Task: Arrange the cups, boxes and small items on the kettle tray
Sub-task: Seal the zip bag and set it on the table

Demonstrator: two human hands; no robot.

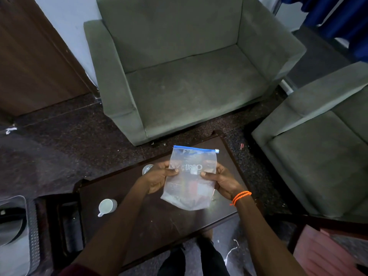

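A clear zip bag (pixel 190 182) with a blue slider strip along its top stands upright above the dark wooden table (pixel 159 222). Small items show dimly through the plastic near its bottom. My left hand (pixel 159 178) grips the bag's left edge, and my right hand (pixel 221 183), with orange bands on the wrist, grips its right edge. A white cup (pixel 107 206) lies on its side on the table's left part. A second cup or glass (pixel 147 169) stands just behind my left hand, partly hidden by it.
A green armchair (pixel 183 76) stands beyond the table, another green sofa (pixel 322 156) to the right. At the left edge a grey tray (pixel 32 232) holds a dark round object. A reddish seat (pixel 326 253) sits at bottom right. The floor is dark speckled stone.
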